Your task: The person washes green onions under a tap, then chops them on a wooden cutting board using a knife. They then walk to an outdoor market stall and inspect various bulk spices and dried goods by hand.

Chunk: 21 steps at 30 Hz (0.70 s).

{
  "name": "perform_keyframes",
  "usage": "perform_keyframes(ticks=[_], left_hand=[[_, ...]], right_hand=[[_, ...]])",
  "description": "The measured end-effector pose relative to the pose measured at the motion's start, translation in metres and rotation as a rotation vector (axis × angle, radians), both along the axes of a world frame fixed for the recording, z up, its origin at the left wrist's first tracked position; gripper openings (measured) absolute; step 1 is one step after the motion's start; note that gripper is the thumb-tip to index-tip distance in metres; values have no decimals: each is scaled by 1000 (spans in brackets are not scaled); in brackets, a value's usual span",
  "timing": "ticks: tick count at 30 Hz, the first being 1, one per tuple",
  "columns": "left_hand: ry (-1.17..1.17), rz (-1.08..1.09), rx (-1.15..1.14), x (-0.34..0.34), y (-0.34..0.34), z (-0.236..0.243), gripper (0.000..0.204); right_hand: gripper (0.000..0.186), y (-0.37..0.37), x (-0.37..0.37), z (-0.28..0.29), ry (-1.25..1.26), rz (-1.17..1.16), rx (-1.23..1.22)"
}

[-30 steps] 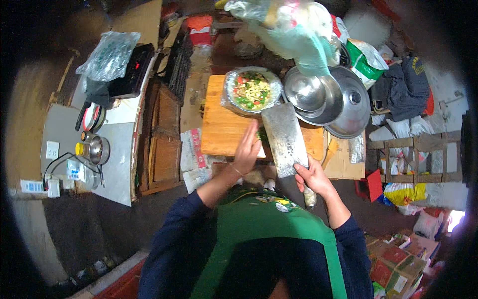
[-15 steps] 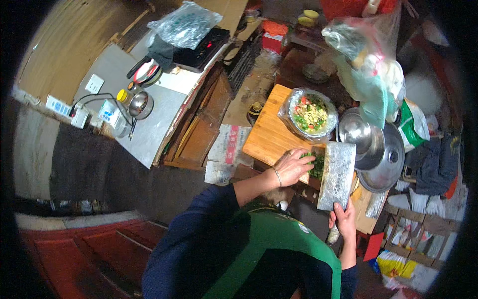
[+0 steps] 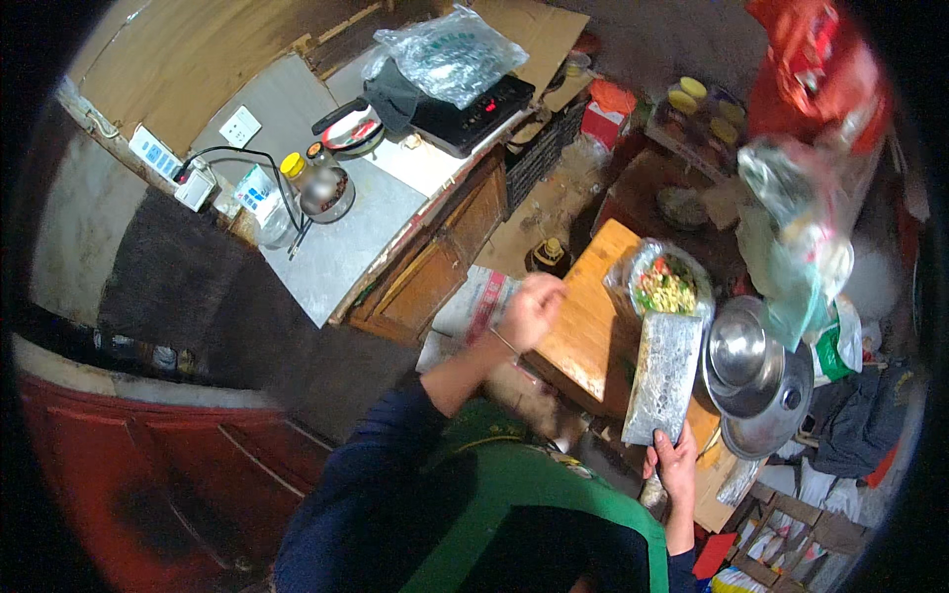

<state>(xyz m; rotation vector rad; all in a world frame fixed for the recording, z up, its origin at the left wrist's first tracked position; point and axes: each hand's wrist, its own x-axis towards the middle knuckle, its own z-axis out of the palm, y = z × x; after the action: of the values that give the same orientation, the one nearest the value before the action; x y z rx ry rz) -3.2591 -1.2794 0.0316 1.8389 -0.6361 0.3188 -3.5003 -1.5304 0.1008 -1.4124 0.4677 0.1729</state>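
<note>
head view: right hand (image 3: 676,463) clamped on cleaver (image 3: 663,376) over board (image 3: 585,326); left hand (image 3: 532,309) loosely fisted, empty.

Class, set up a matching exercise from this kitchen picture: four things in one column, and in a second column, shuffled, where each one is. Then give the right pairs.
Things:
1. cleaver
2. bowl of chopped vegetables
3. left hand
4. clear plastic bag

Places:
A. on top of the black cooker at the back
B. at the far end of the wooden chopping board
C. held in the right hand, blade flat over the board
D. raised in a loose fist over the board's left edge

Pairs: 1-C, 2-B, 3-D, 4-A
</note>
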Motion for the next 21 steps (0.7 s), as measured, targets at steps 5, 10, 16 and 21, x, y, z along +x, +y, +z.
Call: perform_keyframes(ticks=[5, 10, 16, 21], left_hand=[[2, 372, 142, 157, 129, 24, 21], [-232, 465, 454, 298, 239, 55, 21], [-308, 455, 775, 400, 316, 73, 29], [-238, 437, 972, 430, 322, 85, 28]], right_hand=[[26, 45, 59, -3, 15, -69, -75], [23, 122, 121, 3, -35, -208, -57], [25, 187, 183, 27, 39, -189, -154], [22, 206, 210, 25, 45, -201, -153]])
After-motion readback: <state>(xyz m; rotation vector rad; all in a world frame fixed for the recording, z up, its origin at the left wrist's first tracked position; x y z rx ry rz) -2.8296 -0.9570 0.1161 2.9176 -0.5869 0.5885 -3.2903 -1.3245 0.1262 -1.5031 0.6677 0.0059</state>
